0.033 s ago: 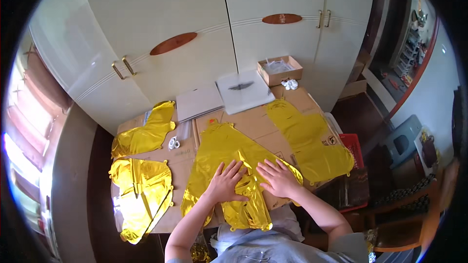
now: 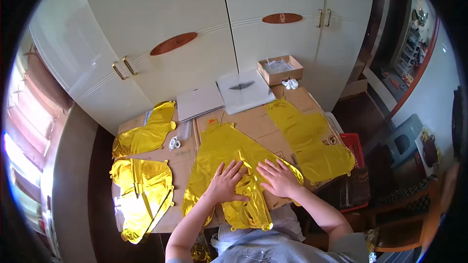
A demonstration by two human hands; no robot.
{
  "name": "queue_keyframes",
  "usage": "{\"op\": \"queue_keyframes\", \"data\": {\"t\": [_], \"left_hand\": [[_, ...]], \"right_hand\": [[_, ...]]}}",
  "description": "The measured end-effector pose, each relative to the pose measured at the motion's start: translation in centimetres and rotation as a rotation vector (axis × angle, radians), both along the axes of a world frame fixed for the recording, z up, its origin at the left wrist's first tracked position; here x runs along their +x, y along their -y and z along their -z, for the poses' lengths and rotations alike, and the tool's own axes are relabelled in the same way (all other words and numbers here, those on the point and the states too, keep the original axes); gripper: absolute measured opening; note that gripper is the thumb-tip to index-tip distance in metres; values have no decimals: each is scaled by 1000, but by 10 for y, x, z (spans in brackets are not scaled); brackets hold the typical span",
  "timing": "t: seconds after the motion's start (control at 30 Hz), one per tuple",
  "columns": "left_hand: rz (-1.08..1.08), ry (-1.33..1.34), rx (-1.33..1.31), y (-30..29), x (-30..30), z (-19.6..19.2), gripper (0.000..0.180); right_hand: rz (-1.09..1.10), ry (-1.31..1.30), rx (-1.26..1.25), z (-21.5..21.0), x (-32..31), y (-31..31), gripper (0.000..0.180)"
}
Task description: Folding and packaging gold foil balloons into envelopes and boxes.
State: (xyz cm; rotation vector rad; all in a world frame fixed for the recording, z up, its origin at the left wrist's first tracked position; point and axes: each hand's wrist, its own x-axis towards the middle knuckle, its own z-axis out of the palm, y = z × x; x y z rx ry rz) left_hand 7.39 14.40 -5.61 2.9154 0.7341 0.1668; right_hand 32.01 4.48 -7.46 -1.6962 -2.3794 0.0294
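Note:
A flat gold foil balloon [image 2: 207, 153], wide at the near end and narrow at the far end, lies in front of me on the cardboard-covered table. My left hand [image 2: 226, 182] rests palm down on its left part, fingers spread. On its right part lies my right hand [image 2: 279, 178], also flat with the fingers apart. Crinkled foil shows between the two hands and hangs toward the near table edge. Three more flat foil balloons lie around it: one at the far left [image 2: 148, 131], one at the near left [image 2: 146, 185] and one on the right [image 2: 312, 141].
White boards [image 2: 200, 103] and a pale flat case [image 2: 245, 92] lie at the back. Nearby stand an open cardboard box [image 2: 282, 74] and a crumpled white wad [image 2: 290, 84]. A white tape roll [image 2: 174, 142] sits left of centre. Cabinets [image 2: 185, 9] rise behind; a wooden chair [image 2: 404, 214] stands right.

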Motion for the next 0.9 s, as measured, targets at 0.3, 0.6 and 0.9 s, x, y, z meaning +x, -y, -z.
{"op": "queue_keyframes", "data": {"t": [0.3, 0.6, 0.9], "left_hand": [[1, 0, 0, 4, 0, -5, 105], [37, 28, 18, 0, 0, -4, 104], [28, 35, 8, 4, -4, -1, 109]], "right_hand": [[-1, -24, 27, -1, 1, -1, 59], [11, -22, 12, -3, 2, -5, 59], [9, -12, 17, -3, 2, -6, 60]]}}
